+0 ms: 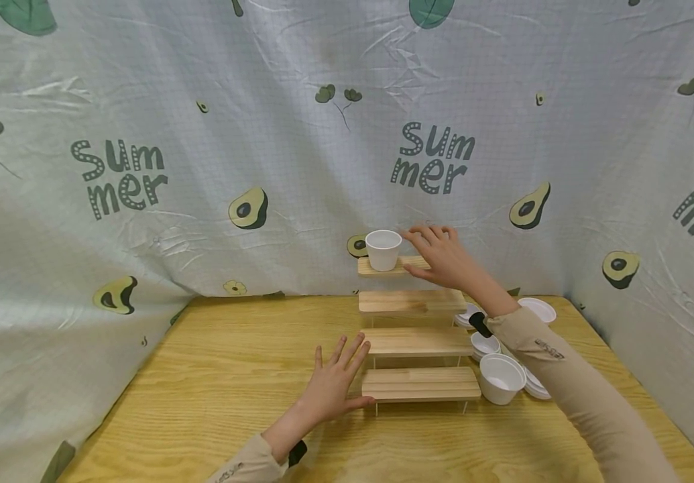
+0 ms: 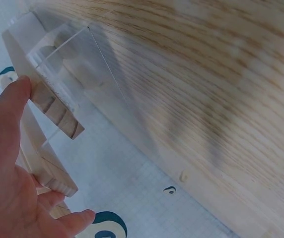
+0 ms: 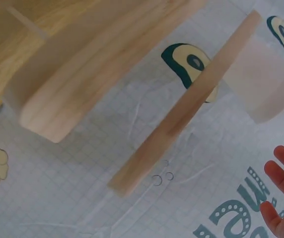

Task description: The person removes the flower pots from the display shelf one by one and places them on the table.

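A tiered wooden display stand (image 1: 419, 342) with clear supports stands on the table. On the left end of its top tier sits a white cup (image 1: 383, 248), upright; the right wrist view shows the same cup (image 3: 263, 79) above the tier's edge. Just right of it, my right hand (image 1: 440, 258) hovers over the top tier, fingers spread and apart from the cup. My left hand (image 1: 331, 382) is at the stand's left side with its fingers extended. In the left wrist view, its thumb (image 2: 15, 96) touches the end of a tier (image 2: 55, 106).
Right of the stand are a white tub (image 1: 502, 379), white bowls (image 1: 485, 344) and stacked white lids or plates (image 1: 536, 386). Another white plate (image 1: 538, 309) lies farther back. A printed curtain (image 1: 298, 154) hangs behind and along both sides of the wooden table (image 1: 232, 376).
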{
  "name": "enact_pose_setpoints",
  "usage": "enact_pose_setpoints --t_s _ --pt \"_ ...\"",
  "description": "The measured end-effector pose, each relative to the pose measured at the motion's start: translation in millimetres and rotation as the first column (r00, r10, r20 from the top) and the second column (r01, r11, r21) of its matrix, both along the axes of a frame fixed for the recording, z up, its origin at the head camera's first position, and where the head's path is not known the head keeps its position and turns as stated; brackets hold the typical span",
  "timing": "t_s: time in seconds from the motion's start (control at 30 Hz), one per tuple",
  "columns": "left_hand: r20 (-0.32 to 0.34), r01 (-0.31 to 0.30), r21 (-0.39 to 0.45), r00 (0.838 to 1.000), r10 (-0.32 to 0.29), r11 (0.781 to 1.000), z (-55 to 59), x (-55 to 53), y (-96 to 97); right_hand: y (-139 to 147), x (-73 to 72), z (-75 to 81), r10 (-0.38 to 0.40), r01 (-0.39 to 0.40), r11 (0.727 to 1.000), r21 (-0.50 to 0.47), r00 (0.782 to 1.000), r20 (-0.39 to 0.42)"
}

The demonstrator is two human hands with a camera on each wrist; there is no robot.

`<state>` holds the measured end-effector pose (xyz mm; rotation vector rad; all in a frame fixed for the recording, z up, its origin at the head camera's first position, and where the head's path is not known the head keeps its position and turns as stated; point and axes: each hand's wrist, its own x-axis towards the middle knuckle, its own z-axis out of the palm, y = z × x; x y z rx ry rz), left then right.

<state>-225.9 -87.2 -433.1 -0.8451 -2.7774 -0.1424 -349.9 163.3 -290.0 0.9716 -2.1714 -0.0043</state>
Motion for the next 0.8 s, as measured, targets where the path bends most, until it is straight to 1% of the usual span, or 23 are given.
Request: enact_pose_setpoints --t_s 0.17,0.37,0.47,0.63,0.8 --pt "-0.008 -0.001 -0.004 1.000 0.001 1.000 -0.3 -0.2 0.5 -7 -4.3 6.8 -0.021 0.021 1.000 0.003 0.999 0.031" --pt "-0.006 -0.001 -0.008 1.000 0.001 1.000 -0.4 -0.3 0.5 -18 -9.4 12.4 -0.084 0.080 0.996 0.036 0.991 0.108" --pt "-0.013 -0.002 -0.010 1.000 0.002 1.000 0.0 0.0 0.1 -24 -12.1 14.5 -0.113 0.108 0.993 0.041 0.981 0.157" --pt "-0.023 -0.002 -0.004 1.000 0.001 1.000 1.3 0.9 -0.1 -32 -16.2 17.1 -0.158 0.152 0.987 0.046 0.958 0.241" --pt "-0.011 -0.003 -0.001 1.000 0.003 1.000 2.1 1.6 0.1 -39 -21.8 16.8 -0.196 0.180 0.980 0.080 0.940 0.280"
